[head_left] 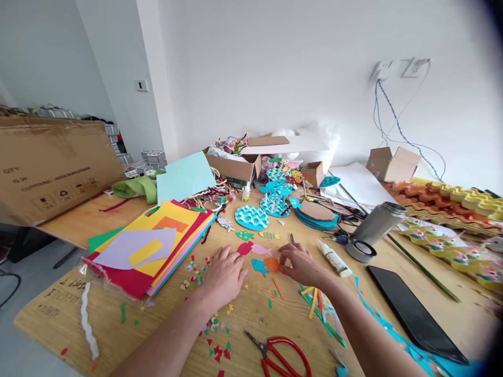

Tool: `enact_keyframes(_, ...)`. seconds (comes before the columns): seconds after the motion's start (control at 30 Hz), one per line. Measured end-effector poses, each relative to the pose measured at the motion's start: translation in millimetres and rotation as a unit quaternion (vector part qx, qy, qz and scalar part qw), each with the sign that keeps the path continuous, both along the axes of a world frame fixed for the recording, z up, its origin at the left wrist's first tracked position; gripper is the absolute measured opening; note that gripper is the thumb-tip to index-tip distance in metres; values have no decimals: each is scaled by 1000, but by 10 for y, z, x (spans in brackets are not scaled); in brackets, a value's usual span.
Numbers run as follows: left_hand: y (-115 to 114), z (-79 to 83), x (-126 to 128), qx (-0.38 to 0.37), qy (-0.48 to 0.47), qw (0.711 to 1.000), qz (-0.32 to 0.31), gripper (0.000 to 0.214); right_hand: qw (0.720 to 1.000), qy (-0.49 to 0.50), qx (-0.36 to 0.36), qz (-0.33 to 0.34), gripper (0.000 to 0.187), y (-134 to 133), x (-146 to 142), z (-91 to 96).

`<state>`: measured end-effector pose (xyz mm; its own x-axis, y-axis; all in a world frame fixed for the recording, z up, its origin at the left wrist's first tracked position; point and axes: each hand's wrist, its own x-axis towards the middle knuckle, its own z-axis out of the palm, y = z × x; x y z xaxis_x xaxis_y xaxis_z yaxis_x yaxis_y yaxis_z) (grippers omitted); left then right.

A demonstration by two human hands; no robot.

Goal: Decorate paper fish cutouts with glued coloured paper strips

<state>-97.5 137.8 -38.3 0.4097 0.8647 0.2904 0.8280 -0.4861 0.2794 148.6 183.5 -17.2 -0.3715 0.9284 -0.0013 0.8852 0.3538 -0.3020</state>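
My left hand (223, 275) lies palm down on the wooden table with its fingers stretched out. Its fingertips are beside a red paper fish (244, 247). A pink paper fish (261, 250) lies just right of the red one. My right hand (302, 263) is curled, thumb and forefinger pinched at the right edge of an orange paper fish (271, 264). The orange fish overlaps or touches a blue paper fish (259, 267). Farther back are a green decorated fish (244, 235) and a yellow striped one (269, 235).
Red-handled scissors (283, 356) lie at the front, near paper scraps (218, 352). Coloured sheets (137, 246) are stacked left. A glue bottle (335, 258), metal flask (379, 225) and black phone (412, 311) are right. A blue wavy oval (252, 218) lies behind the fish.
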Motion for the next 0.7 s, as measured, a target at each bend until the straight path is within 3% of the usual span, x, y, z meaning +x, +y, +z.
enact_keyframes(0.27,15,33,-11,-1,4,1000,20,25,999,-34,20,-30,15,209,-266,144)
enact_keyframes(0.47,13,54,-23,-3,11,999,30,22,997,-73,-3,-24,29,405,-538,6)
enact_keyframes(0.7,16,35,-27,2,18,999,28,19,995,-90,-34,-36,33,518,-582,-67)
